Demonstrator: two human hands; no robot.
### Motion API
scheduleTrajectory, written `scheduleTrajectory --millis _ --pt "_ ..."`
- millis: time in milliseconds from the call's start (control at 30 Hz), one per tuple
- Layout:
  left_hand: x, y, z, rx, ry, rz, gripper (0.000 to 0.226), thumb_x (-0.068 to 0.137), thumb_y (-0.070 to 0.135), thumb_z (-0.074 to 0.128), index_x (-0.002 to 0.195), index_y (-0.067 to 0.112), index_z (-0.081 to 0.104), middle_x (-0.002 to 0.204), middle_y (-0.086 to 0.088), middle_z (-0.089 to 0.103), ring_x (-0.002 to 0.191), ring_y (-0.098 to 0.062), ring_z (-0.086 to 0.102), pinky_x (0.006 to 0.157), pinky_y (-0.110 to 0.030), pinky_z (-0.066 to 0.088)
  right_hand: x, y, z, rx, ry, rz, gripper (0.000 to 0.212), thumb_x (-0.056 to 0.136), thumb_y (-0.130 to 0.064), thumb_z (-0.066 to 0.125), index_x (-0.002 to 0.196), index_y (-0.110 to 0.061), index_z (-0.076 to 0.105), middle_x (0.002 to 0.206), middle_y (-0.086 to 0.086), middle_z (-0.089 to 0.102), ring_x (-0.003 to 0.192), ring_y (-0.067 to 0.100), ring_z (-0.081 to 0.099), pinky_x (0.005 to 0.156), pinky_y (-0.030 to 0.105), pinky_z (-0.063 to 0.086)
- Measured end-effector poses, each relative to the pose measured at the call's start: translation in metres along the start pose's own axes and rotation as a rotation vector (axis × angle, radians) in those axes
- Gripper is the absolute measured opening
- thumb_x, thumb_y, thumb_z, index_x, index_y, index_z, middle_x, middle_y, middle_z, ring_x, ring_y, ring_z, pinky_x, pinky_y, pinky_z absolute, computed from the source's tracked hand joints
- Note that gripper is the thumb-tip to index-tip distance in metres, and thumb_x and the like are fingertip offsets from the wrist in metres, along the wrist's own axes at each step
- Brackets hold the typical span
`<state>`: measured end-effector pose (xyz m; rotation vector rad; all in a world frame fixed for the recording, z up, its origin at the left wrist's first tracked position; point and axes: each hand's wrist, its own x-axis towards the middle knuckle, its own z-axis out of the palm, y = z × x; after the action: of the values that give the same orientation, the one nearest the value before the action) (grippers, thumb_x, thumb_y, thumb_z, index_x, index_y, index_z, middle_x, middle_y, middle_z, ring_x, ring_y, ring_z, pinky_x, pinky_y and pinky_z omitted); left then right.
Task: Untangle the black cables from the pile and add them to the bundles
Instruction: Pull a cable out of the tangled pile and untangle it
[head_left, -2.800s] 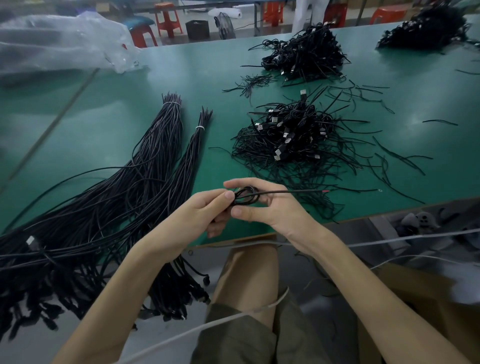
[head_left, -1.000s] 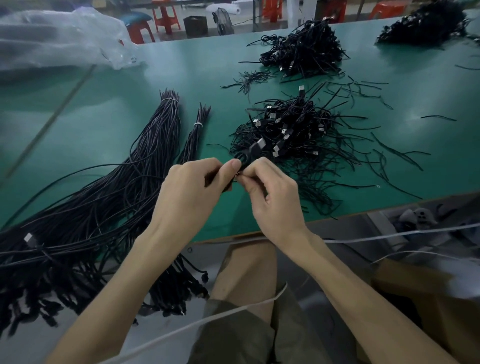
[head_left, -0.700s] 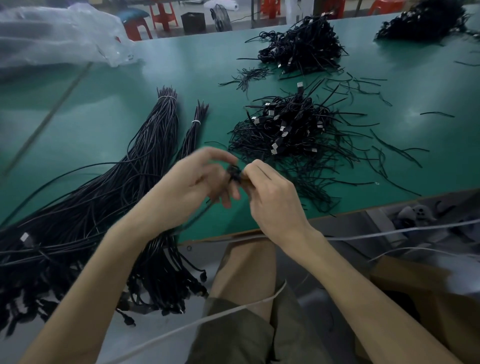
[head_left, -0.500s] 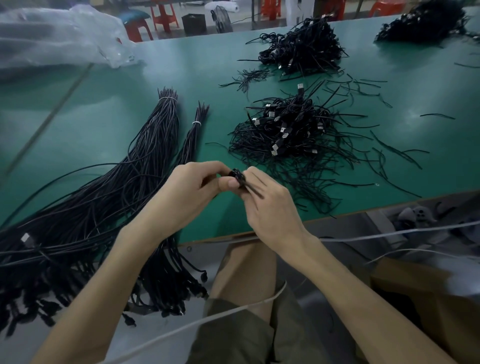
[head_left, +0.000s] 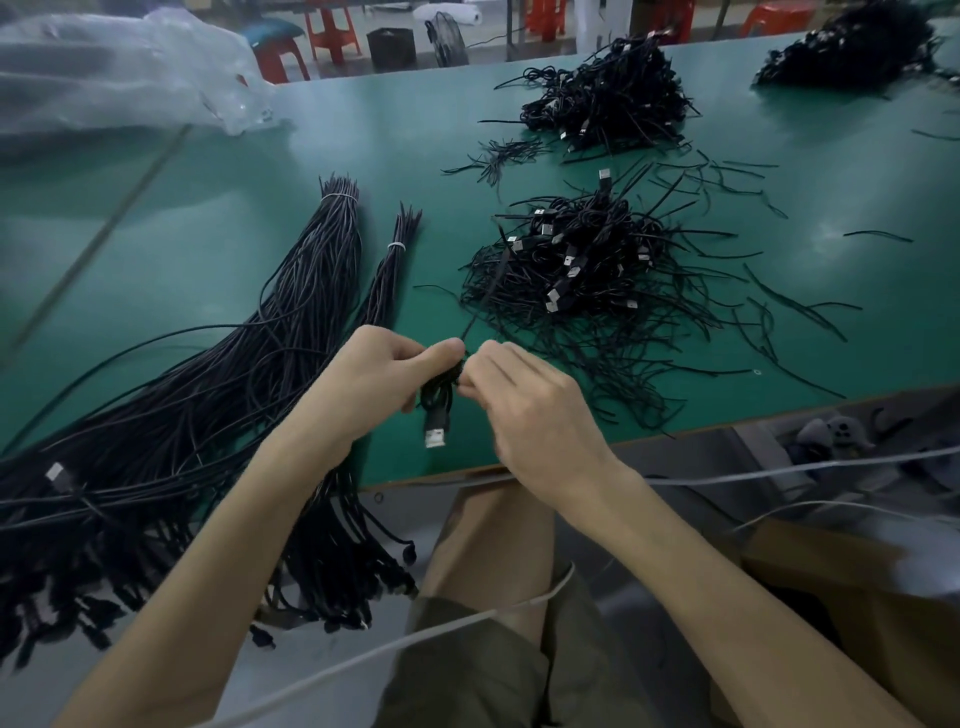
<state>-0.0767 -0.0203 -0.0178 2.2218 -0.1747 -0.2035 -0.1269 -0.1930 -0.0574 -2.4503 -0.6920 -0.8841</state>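
- Gripped a small coil of black cable in the left hand, thumb and fingers curled round the loops, seemingly to steady the knot.
- Pinched the same coil from the other side with the right hand, fingertips closed on a strand, likely to tease one loop loose.
- Held the cable in the air over the near edge of the green surface, nearer than the tangled pile, probably to avoid snagging other strands.
- Let the USB plug dangle below the coil, silver end down, free of either grip; judged a help, the weight drawing that end straight.
- Left the thin tail pointing up and away toward the pile; could not tell whether touching it or merely passing in front.
- Laid the large bundle and the small bundle side by side on the left, bound near the far tips with white ties, plug ends hanging off the near edge; handy there for dropping a straightened cable alongside.
- Judged the step in hand as untangling, with adding to a bundle not yet begun and many cables left in the pile.
- Scattered loose strands to the right of the pile; set further heaps and a clear plastic bag at the far side, well apart from the hands.
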Motion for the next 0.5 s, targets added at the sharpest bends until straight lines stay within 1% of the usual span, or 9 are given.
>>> scheduleTrajectory --millis 100,167,200,233,300,333,367,433,500 --pt "0.003 -0.007 -0.003 -0.027 -0.098 -0.103 0.069 0.091 0.058 0.067 0.048 0.005 0.056 0.049 -0.005 0.050 0.055 -0.019 0.043 0.063 -0.031 0.036 0.001 -0.001 0.001 -0.105 0.003 -0.087 0.016 0.088 0.013 0.066 0.086 -0.002 0.063 0.080 0.010 0.058 0.071 0.028 0.056 0.066 0.037 0.051" --pt "0.001 -0.009 -0.004 -0.029 -0.128 -0.094 0.065 0.094 0.057 0.064 0.044 0.017 0.054 0.050 -0.005 0.057 0.054 -0.019 0.049 0.062 -0.030 0.040 0.000 -0.002 0.003 -0.036 -0.015 -0.045 0.013 0.093 0.009 0.063 0.086 -0.002 0.061 0.080 0.010 0.057 0.071 0.028 0.055 0.065 0.039 0.051" --pt "0.000 -0.010 -0.005 -0.031 -0.132 -0.047 0.062 0.095 0.057 0.062 0.048 0.017 0.059 0.053 -0.005 0.060 0.054 -0.016 0.050 0.061 -0.028 0.042 -0.001 -0.002 0.003 0.023 -0.023 0.008 0.013 0.096 0.006 0.062 0.086 -0.002 0.059 0.081 0.009 0.056 0.071 0.027 0.054 0.064 0.040 0.050" --pt "-0.001 -0.009 -0.006 -0.061 -0.127 0.037 0.054 0.096 0.054 0.061 0.060 0.014 0.066 0.059 -0.005 0.063 0.056 -0.013 0.053 0.061 -0.026 0.044 -0.003 -0.001 0.003 0.087 -0.022 0.078 0.014 0.098 0.002 0.060 0.086 -0.002 0.057 0.082 0.008 0.055 0.072 0.025 0.052 0.063 0.040 0.049" --pt "-0.006 -0.008 -0.008 -0.178 -0.139 0.249 0.022 0.099 0.031 0.063 0.108 0.014 0.073 0.083 -0.007 0.066 0.074 -0.010 0.060 0.068 -0.028 0.050 -0.004 0.000 0.002 0.229 0.001 0.220 0.015 0.101 -0.004 0.058 0.086 -0.003 0.054 0.084 0.002 0.051 0.071 0.020 0.047 0.061 0.041 0.046" --pt "-0.008 -0.010 -0.010 -0.227 -0.153 0.334 0.034 0.099 0.016 0.064 0.133 0.020 0.065 0.098 -0.008 0.064 0.085 -0.011 0.061 0.074 -0.028 0.053 -0.003 0.001 0.002 0.301 0.014 0.271 0.016 0.102 -0.005 0.057 0.086 -0.004 0.052 0.083 -0.002 0.049 0.071 0.018 0.044 0.062 0.041 0.044" --pt "-0.008 -0.011 -0.012 -0.238 -0.169 0.418 0.056 0.098 0.004 0.064 0.148 0.027 0.053 0.112 -0.007 0.062 0.096 -0.013 0.062 0.080 -0.029 0.053 -0.002 0.001 0.001 0.360 0.027 0.304 0.017 0.102 -0.005 0.056 0.086 -0.005 0.051 0.083 -0.005 0.046 0.070 0.016 0.042 0.062 0.040 0.042" --pt "-0.008 -0.011 -0.012 -0.116 -0.187 0.530 0.077 0.096 -0.009 0.063 0.155 0.036 0.042 0.127 0.002 0.055 0.108 -0.017 0.060 0.087 -0.028 0.053 0.000 0.001 -0.002 0.440 0.043 0.340 0.019 0.102 -0.004 0.055 0.084 -0.005 0.049 0.081 -0.006 0.044 0.069 0.016 0.040 0.064 0.036 0.039" --pt "-0.008 -0.009 -0.008 -0.038 -0.182 0.559 0.082 0.093 -0.011 0.064 0.154 0.039 0.042 0.129 0.006 0.052 0.112 -0.019 0.056 0.087 -0.030 0.053 0.002 -0.002 -0.005 0.502 0.052 0.365 0.021 0.102 -0.002 0.055 0.082 -0.004 0.049 0.078 -0.005 0.044 0.069 0.014 0.041 0.065 0.031 0.037"
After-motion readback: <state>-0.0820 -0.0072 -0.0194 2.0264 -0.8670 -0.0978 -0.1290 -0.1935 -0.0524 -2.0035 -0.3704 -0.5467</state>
